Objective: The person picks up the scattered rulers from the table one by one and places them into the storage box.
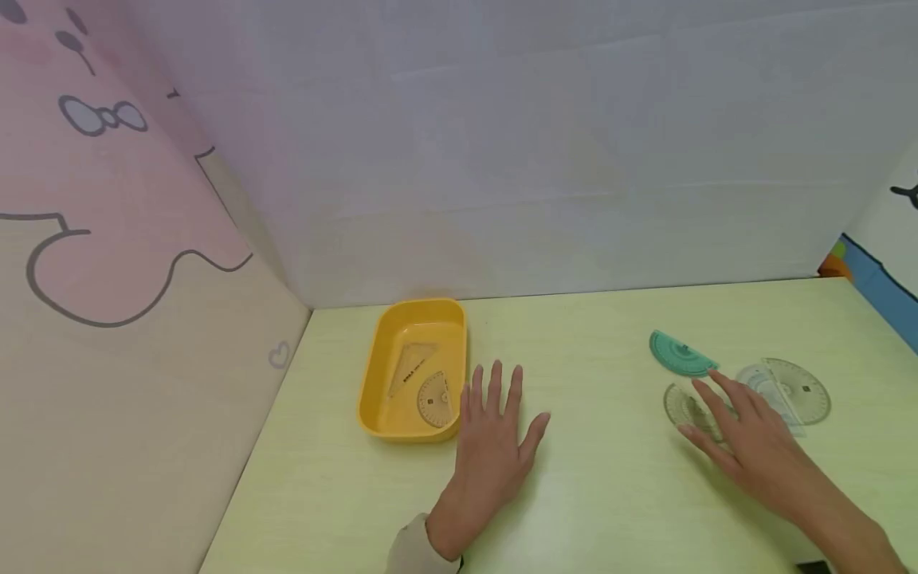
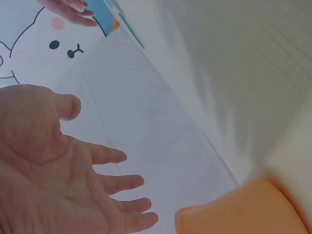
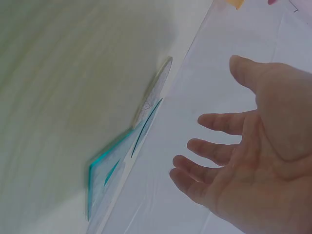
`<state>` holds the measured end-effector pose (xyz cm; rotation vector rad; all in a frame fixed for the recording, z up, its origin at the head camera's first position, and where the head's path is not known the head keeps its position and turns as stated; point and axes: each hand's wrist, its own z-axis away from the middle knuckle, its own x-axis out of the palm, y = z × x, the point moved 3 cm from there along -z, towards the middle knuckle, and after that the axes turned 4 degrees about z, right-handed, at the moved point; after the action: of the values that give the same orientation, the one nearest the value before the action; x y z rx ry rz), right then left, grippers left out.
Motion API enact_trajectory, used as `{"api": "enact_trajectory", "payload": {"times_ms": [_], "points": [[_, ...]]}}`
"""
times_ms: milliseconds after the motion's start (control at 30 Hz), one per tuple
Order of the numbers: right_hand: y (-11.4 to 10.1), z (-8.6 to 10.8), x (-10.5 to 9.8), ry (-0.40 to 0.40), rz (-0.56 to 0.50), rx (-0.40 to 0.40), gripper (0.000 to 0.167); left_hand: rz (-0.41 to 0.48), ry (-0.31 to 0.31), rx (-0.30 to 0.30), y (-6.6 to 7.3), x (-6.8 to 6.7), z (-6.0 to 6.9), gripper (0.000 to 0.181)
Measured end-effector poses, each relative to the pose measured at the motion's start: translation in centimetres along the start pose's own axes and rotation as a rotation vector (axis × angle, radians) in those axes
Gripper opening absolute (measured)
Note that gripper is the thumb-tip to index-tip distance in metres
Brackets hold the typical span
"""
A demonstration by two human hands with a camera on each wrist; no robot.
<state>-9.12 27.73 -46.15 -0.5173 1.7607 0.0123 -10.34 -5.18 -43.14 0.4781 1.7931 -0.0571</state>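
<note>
My left hand (image 1: pixel 491 454) has its fingers spread beside the right wall of a yellow tray (image 1: pixel 368 399). Inside the tray lie a clear set square (image 1: pixel 409 368) and a clear protractor (image 1: pixel 433 400). Over several drawing tools at the right, my right hand (image 1: pixel 763 454) holds nothing, its fingers loosely bent and apart. A green protractor (image 1: pixel 681 356) lies beyond its fingertips. One clear protractor (image 1: pixel 684 410) is partly covered by the fingers, while another clear protractor (image 1: pixel 806 391) overlaps a pale bluish clear tool (image 1: pixel 760 381). The right wrist view shows a teal-edged clear piece (image 3: pixel 105 165) on the table.
The pale green table (image 1: pixel 588 494) meets a white cloth wall (image 1: pixel 545 175) at the back. A pink cartoon panel (image 1: pixel 107 263) stands along the left side. A small dark object (image 1: pixel 814 567) shows at the bottom right edge.
</note>
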Motion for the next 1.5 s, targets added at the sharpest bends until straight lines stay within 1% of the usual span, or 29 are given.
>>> {"api": "enact_trajectory", "payload": {"times_ms": [100, 233, 333, 433, 567, 667, 867, 967, 1200, 1333, 1500], "points": [[0.2, -0.2, 0.0, 0.026, 0.021, -0.015, 0.067, 0.04, 0.035, -0.007, -0.6, -0.7, -0.3, 0.067], [0.1, -0.3, -0.3, 0.029, 0.039, -0.022, 0.059, 0.078, 0.132, -0.009, -1.7, -1.2, -0.7, 0.064], [0.0, -0.4, -0.6, 0.022, 0.043, -0.01, 0.051, 0.085, 0.191, -0.012, -2.5, -1.6, -1.0, 0.062], [-0.1, -0.5, -0.9, 0.027, 0.039, 0.0, 0.047, 0.086, 0.231, -0.024, -3.2, -1.8, -1.1, 0.06], [0.0, -0.6, -1.0, 0.055, 0.032, 0.0, 0.044, 0.098, 0.271, -0.04, -3.9, -2.0, -1.3, 0.057], [0.1, -0.6, -0.9, 0.065, 0.024, 0.004, 0.044, 0.103, 0.307, -0.04, -4.3, -2.1, -1.4, 0.055], [0.4, -0.8, -0.6, 0.035, 0.006, 0.032, 0.046, 0.089, 0.41, -0.016, -5.5, -2.6, -1.6, 0.048], [0.4, -0.9, -0.5, 0.032, 0.01, 0.042, 0.046, 0.092, 0.422, -0.029, -6.1, -2.8, -1.6, 0.044], [0.4, -1.1, -0.1, 0.027, 0.025, 0.061, 0.047, 0.109, 0.41, -0.074, -7.5, -3.4, -1.6, 0.038], [0.3, -1.1, -0.1, 0.022, 0.024, 0.055, 0.049, 0.158, 0.411, -0.114, -8.5, -4.1, -1.6, 0.035], [0.3, -1.2, 0.1, 0.03, 0.012, 0.034, 0.048, 0.216, 0.375, -0.16, -9.5, -4.5, -1.5, 0.036]]}}
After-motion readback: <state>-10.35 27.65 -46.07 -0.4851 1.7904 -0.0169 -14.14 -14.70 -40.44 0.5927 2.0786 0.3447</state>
